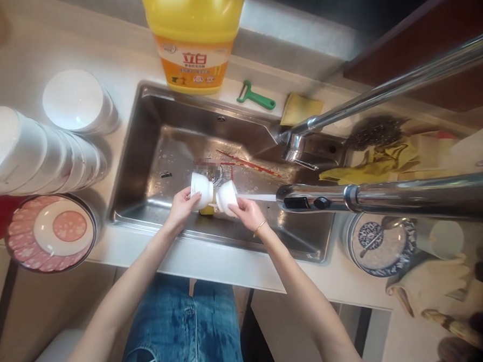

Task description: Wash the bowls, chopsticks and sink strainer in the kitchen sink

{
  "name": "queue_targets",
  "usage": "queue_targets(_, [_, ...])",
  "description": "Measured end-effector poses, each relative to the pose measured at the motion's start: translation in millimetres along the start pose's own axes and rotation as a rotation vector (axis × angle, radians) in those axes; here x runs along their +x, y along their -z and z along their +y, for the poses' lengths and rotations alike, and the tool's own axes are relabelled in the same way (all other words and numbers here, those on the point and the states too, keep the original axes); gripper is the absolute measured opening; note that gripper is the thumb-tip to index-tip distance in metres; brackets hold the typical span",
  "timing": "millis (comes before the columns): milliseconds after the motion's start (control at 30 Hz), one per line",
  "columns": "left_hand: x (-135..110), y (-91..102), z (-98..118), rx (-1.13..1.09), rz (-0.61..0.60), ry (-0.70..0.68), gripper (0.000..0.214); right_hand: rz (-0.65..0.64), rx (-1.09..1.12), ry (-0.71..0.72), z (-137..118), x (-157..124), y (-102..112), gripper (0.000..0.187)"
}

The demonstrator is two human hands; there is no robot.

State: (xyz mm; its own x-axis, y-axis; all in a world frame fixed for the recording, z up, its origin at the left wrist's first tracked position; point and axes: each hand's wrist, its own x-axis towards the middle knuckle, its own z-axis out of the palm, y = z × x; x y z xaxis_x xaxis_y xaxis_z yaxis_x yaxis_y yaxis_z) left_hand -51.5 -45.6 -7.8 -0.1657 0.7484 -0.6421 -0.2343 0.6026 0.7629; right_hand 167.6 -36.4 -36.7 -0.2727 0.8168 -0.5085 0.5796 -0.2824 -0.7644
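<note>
"What stood at the back of the counter (105, 49)?"

"A big yellow dish-detergent jug (195, 32), upright, its label orange and white with red characters."

"And beside it?"

"A green peeler (257, 97) lay just to the right, then a yellow pad (301, 109), cloth or sponge, I couldn't tell which."

"Farther right?"

"A dark tangled heap (376, 131), with a crumpled yellow cloth (372, 162) next to it."

"Did you notice any plates?"

"A pink-patterned plate (24, 230) with a dark rim sat at the near left. A blue-and-white plate (385, 257) sat at the near right, near a rumpled beige cloth (434, 283)."
</note>
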Motion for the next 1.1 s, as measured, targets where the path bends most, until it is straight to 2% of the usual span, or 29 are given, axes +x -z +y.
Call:
queue_targets(167, [-0.3,7.1,2.7,0.009,0.002,-0.03,0.052,-0.073,-0.63,0.023,-17.3,-14.4,-1.9,0.028])
queue_targets(233, [0.9,10.4,3.4,0.019,0.0,-0.048,0.05,-0.073,-0.773,0.064,-17.0,-14.2,-2.3,0.027])
queue_targets(300, [2.8,12.4,2.8,0.019,0.003,-0.064,0.049,-0.056,-0.803,0.141,-11.1,-11.7,-1.6,0.026])
queue_targets(367, [4.9,12.9,1.0,0.003,0.003,-0.065,0.048,0.004,-0.727,0.201,-2.3,-8.2,-0.7,0.024])
queue_targets(433, [6.9,12.8,-0.9,-0.035,0.001,-0.053,0.046,0.085,-0.567,0.2,5.3,-3.9,-1.4,0.023])
queue_targets(533, [10.4,16.6,-1.0,-0.159,0.029,-0.026,0.043,0.131,-0.159,0.101,8.3,6.2,-8.9,0.034])
queue_targets(633, [16.3,31.4,6.0,-0.303,0.129,-0.035,0.04,0.085,0.319,0.023,1.3,21.2,-24.1,0.053])
queue_targets(700, [20.7,47.3,15.0,-0.337,0.203,-0.095,0.038,0.02,0.423,0.031,-6.4,32.7,-36.7,0.056])
queue_targets(733, [22.5,56.1,20.4,-0.324,0.23,-0.142,0.037,-0.026,0.367,0.058,-10.9,38.4,-43.2,0.053])
queue_targets(833, [24.3,79.6,37.0,-0.136,0.257,-0.306,0.035,-0.172,-0.113,0.23,-27.0,53.8,-63.0,0.032])
queue_targets(900, [22.6,88.6,45.0,0.14,0.22,-0.398,0.034,-0.27,-0.48,0.375,-38.1,62.7,-76.6,0.022])
queue_targets(967, [20.9,90.5,47.8,0.497,0.164,-0.444,0.032,-0.354,-0.75,0.49,-46.1,71.0,-90.4,0.026])
queue_targets(1033, [21.1,86.1,44.6,0.845,0.122,-0.437,0.031,-0.417,-0.888,0.562,-48.2,79.3,-103.6,0.031])
queue_targets(1100, [24.5,78.3,36.1,1.123,0.086,-0.383,0.031,-0.45,-0.93,0.613,-43.9,88.0,-115.2,0.03])
